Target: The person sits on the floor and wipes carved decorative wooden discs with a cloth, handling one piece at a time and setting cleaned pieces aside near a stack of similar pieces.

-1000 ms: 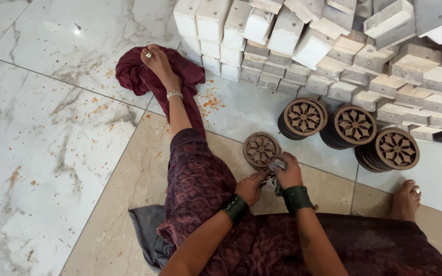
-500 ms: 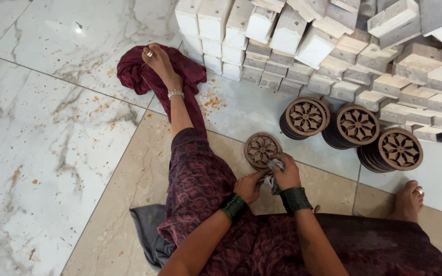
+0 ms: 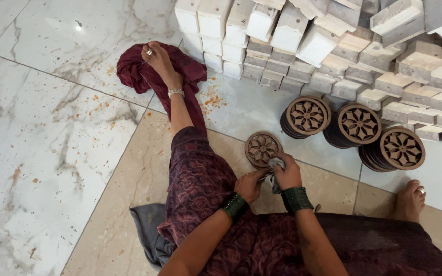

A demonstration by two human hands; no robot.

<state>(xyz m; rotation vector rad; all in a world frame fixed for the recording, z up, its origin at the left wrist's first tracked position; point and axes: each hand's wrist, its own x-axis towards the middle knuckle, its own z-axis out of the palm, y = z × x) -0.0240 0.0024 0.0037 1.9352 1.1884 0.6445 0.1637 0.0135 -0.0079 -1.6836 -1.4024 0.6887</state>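
Head view shows us seated on the floor (image 3: 52,153), one leg stretched out, working a carved wooden disc (image 3: 262,149) that rests on its edge against our knee, near the seam where the beige tile meets the white marble. Our left hand (image 3: 249,185) closes around the lower rim of the disc, fingers curled to steady it. Our right hand (image 3: 286,173) grips a small grey cloth (image 3: 274,171) bunched against the disc's lower right edge, fingers shut on the cloth.

We judge the disc to be light and stiff, but its pierced flower pattern leaves thin ribs that could snap under a hard squeeze; the solid outer rim looks like the safe place to hold. The wood seems dry and not slippery.

Just beyond the disc, three stacks of similar discs (image 3: 354,128) lie on their sides in a row. Behind them a large pile of pale wooden blocks (image 3: 328,46) fills the far right corner of the floor. A maroon cloth (image 3: 134,69) lies bunched under our outstretched foot (image 3: 159,59), with orange specks scattered on the tiles around it. Our other foot (image 3: 410,199) rests close to the nearest stack, crowding that side.
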